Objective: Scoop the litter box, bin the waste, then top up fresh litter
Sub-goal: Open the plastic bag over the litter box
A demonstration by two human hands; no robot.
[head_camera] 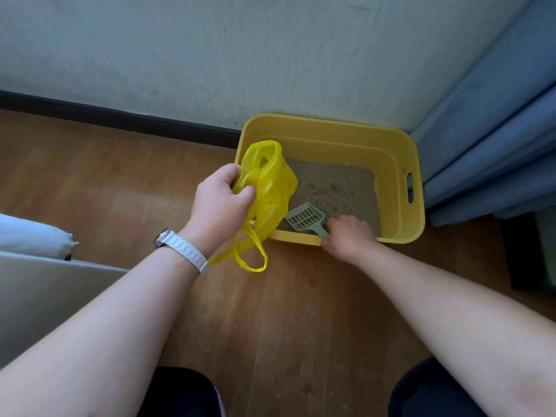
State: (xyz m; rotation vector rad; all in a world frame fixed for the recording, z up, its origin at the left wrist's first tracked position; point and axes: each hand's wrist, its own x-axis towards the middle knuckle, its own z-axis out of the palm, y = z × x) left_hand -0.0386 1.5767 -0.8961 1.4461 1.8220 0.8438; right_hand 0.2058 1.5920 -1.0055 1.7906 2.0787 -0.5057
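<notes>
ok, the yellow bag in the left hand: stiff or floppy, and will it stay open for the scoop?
Probably floppy: the yellow bag hangs crumpled from the left hand, handles drooping. Likely very light: thin film, looks empty. Bunched in the grip, its mouth probably won't stay open unaided.

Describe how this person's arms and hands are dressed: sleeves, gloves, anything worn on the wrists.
The left hand and the right hand are ungloved. Both forearms are uncovered, with no sleeve in view. The left wrist carries a watch with a pale, white-silver ribbed band and a dark-edged case. Nothing shows on the right wrist.
</notes>
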